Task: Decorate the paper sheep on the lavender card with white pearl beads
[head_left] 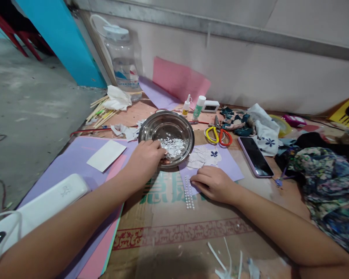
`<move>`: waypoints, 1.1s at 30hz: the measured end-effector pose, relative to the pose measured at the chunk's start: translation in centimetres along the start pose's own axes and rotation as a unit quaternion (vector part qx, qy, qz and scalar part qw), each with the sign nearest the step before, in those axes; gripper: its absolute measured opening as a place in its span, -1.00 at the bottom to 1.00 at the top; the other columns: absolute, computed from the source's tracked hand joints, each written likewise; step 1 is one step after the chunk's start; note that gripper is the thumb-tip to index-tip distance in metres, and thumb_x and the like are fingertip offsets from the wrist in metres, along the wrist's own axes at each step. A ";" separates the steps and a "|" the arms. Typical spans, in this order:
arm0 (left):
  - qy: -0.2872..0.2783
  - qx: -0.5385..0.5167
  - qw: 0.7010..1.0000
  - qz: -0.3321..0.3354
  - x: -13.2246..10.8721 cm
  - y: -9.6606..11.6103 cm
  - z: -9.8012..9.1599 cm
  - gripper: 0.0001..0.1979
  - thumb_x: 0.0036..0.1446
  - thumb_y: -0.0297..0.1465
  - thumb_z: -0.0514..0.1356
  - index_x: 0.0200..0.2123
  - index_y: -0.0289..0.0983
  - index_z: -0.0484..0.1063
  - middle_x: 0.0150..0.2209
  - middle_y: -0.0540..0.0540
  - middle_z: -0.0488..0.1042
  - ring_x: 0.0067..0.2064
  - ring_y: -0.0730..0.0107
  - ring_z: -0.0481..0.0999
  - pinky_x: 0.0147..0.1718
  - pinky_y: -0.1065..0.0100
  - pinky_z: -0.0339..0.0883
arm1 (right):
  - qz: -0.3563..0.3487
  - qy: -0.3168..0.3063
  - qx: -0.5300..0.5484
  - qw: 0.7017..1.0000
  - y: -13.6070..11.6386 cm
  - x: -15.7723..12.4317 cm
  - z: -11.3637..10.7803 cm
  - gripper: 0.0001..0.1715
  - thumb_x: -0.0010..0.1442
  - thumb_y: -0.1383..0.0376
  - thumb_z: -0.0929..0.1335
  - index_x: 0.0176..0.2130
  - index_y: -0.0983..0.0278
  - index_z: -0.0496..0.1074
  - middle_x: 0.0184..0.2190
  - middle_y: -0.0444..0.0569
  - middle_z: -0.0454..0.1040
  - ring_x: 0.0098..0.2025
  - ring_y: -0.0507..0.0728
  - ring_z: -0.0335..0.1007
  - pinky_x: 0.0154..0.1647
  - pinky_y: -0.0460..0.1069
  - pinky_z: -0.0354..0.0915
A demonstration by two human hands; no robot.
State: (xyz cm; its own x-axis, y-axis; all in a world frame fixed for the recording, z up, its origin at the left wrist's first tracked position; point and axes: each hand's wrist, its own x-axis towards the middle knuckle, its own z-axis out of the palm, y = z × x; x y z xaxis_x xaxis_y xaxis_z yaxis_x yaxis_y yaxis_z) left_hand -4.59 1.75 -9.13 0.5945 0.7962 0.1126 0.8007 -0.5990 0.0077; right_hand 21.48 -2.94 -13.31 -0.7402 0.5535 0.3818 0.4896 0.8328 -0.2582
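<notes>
My left hand [145,159] reaches over the near left rim of a shiny metal bowl [166,121]. Its fingers are bent together at a pile of clear and white sequins and beads [173,147]; what they pinch is hidden. My right hand [213,182] rests on a purple sheet [232,170], its fingers closed at a strip of stick-on pearls [189,199]. Just beyond it lies a pale cloth cutout [196,159] edged with pearl beads, with a dark blue flower [214,154] beside it.
Red-and-yellow-handled scissors [218,135], a glue bottle [186,106], a glue stick [199,107] and a phone [256,157] lie beyond. A white power bank [55,201] and coloured paper [72,155] are at left, bunched patterned fabric [325,186] at right. A water jug [120,58] stands behind.
</notes>
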 end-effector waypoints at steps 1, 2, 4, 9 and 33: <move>-0.005 -0.001 1.000 -0.004 0.0 0.1 -0.2 -0.82 0.26 -0.45 0.15 -0.34 -0.29 0.55 -0.34 -0.19 0.48 -0.25 0.09 0.44 -0.29 0.16 0.17 | 0.000 0.000 0.001 1.000 0.0 0.0 0.0 -0.79 0.39 0.36 0.26 -0.24 0.32 0.47 -0.48 -0.04 0.42 -0.41 0.08 0.24 -0.37 -0.03 0.09; -0.012 -0.003 1.000 -0.004 0.0 0.2 -0.5 -0.83 0.25 -0.44 0.16 -0.34 -0.29 0.55 -0.33 -0.20 0.48 -0.25 0.08 0.44 -0.30 0.15 0.17 | -0.001 0.001 0.002 1.000 0.0 0.0 0.0 -0.79 0.39 0.36 0.26 -0.24 0.32 0.46 -0.48 -0.04 0.42 -0.41 0.08 0.24 -0.37 -0.03 0.09; -0.026 -0.004 1.000 0.000 0.1 0.3 -0.8 -0.84 0.24 -0.43 0.18 -0.33 -0.30 0.55 -0.31 -0.21 0.49 -0.25 0.07 0.44 -0.30 0.15 0.16 | 0.000 0.001 0.005 1.000 0.0 0.0 0.1 -0.79 0.39 0.37 0.26 -0.24 0.32 0.46 -0.48 -0.04 0.42 -0.41 0.07 0.24 -0.38 -0.03 0.08; -0.027 0.028 0.999 -0.012 0.3 0.2 -0.2 -0.78 0.30 -0.47 0.10 -0.37 -0.31 0.50 -0.33 -0.21 0.48 -0.24 0.11 0.45 -0.30 0.17 0.18 | 0.002 -0.001 0.001 1.000 0.0 -0.1 0.1 -0.76 0.40 0.35 0.24 -0.24 0.32 0.47 -0.49 -0.04 0.41 -0.41 0.08 0.24 -0.39 -0.02 0.08; 0.122 -0.379 0.917 -0.020 -0.7 5.0 -0.3 -0.86 0.34 -0.42 0.06 -0.25 -0.25 0.40 -0.32 -0.02 0.52 -0.29 0.37 0.48 -0.25 0.33 0.36 | 0.016 0.112 0.008 0.994 -0.2 0.1 -0.3 -0.82 0.41 0.28 0.27 -0.22 0.27 0.42 -0.47 -0.05 0.50 -0.42 0.08 0.34 -0.39 -0.04 0.24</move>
State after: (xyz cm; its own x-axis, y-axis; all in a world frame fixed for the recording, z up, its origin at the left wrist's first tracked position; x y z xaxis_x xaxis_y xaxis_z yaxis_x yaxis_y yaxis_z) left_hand -1.03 -1.89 -8.85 0.4571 0.8316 0.3153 0.4858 -0.5304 0.6947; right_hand 21.41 -3.04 -12.96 -0.6018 0.5684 0.5611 0.5029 0.8154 -0.2866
